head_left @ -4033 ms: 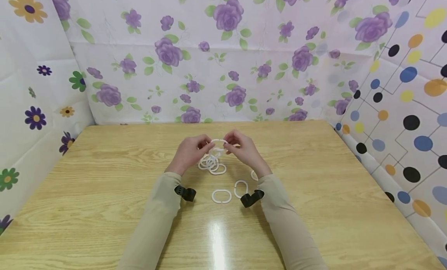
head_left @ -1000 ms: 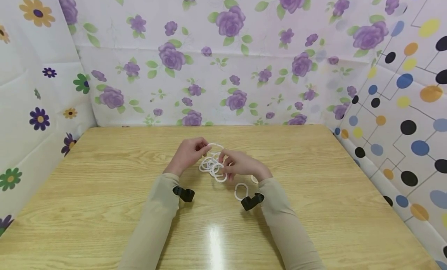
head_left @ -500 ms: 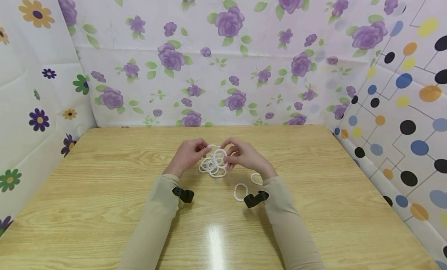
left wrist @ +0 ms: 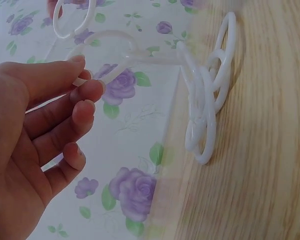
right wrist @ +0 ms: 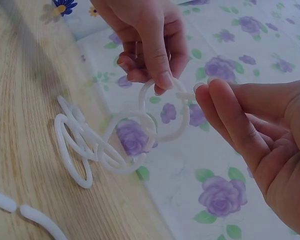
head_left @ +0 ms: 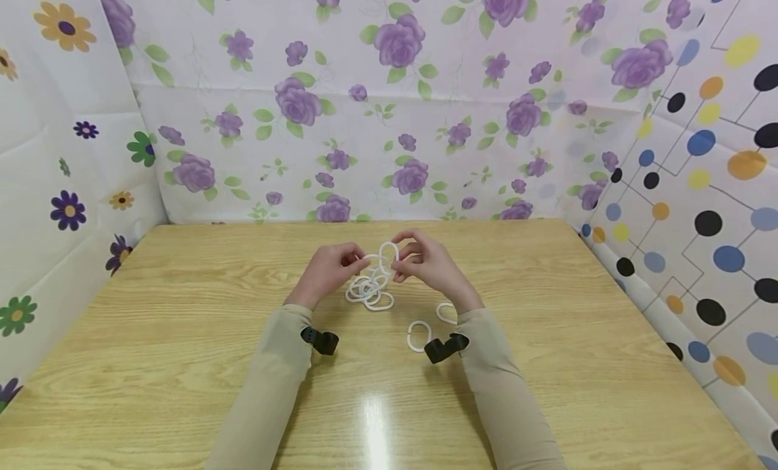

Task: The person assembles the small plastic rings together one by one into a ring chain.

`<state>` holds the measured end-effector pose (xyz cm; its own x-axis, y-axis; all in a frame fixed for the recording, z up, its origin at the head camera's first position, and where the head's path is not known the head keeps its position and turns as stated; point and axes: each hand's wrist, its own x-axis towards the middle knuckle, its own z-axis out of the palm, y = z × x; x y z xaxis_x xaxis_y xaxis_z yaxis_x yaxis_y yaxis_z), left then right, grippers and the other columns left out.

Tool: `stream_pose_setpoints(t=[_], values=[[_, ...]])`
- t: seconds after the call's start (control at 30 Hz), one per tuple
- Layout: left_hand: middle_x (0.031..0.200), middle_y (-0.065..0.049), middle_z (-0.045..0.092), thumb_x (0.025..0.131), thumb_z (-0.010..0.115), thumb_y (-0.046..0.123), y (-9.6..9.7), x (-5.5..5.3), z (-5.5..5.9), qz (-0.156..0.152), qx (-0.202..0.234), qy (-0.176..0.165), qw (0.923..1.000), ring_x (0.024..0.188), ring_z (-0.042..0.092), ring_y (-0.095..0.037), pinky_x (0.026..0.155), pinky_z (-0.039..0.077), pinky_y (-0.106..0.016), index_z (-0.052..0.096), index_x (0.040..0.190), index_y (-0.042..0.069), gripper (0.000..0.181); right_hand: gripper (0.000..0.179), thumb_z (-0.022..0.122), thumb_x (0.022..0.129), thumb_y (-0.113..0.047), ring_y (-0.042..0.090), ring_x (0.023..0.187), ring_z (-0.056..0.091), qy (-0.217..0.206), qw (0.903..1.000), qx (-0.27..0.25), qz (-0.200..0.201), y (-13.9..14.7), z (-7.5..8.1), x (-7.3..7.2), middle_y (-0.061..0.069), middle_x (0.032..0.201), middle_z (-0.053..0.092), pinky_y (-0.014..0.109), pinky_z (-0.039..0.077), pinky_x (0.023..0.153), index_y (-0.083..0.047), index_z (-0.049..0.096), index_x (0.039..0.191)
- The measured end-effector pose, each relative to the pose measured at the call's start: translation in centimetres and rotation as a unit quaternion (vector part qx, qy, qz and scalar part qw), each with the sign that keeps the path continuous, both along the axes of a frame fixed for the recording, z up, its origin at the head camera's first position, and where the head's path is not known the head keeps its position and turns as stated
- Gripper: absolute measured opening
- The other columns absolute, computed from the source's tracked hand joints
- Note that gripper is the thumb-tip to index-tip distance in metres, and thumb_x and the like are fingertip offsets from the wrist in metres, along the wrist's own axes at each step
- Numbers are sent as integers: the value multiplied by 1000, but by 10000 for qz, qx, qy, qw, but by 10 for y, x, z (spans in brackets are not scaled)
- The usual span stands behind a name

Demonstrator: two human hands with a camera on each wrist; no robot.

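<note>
Wood surface (head_left: 182,362), biggest. Left hand (head_left: 328,271) over its far half: grip pinching a raised white link (right wrist: 172,137). Right hand (head_left: 428,262) opposite: grip pinching an upright link (head_left: 381,255), right by the left one; can't tell if joined. Linked heap (head_left: 367,289) lies below, between hands, connected to raised white link. Near right forearm: loose link (head_left: 410,338), second loose link (head_left: 439,312) partly behind sleeve (head_left: 498,375).

Your head view is bright, with a white shine (head_left: 375,433) on the table (head_left: 152,369) at six o'clock; your wrist views look duller.
</note>
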<state>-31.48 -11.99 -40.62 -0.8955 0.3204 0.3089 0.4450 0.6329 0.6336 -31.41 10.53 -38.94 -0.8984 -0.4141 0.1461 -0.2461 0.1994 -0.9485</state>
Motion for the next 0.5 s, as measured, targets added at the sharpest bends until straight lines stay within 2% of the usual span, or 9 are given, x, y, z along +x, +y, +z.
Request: stream_pose_setpoints(t=[0.13, 0.33, 0.5], values=[[73, -4, 66, 93, 65, 25, 1, 0, 0, 4, -67, 120, 9999, 63, 53, -14, 62, 43, -28, 71, 92, 12, 14, 45, 65, 88, 4, 14, 67, 70, 12, 10000, -70, 0, 0, -1, -1, 12, 90, 60, 44, 59, 73, 1, 47, 130], [72, -4, 65, 94, 65, 27, 1, 0, 0, -6, -85, 148, 9999, 63, 52, -14, 61, 42, -28, 71, 92, 14, 14, 46, 65, 88, 4, 15, 67, 70, 18, 9999, -124, 27, -1, -2, -1, 12, 90, 60, 36, 59, 68, 1, 47, 130], [72, -3, 65, 94, 64, 27, 1, 0, -1, -13, -64, 181, 9998, 64, 52, -14, 61, 42, -28, 71, 92, 14, 14, 44, 65, 88, 3, 15, 67, 70, 38, 9999, -97, -16, -1, -2, -1, 13, 91, 61, 47, 58, 73, -2, 49, 129]])
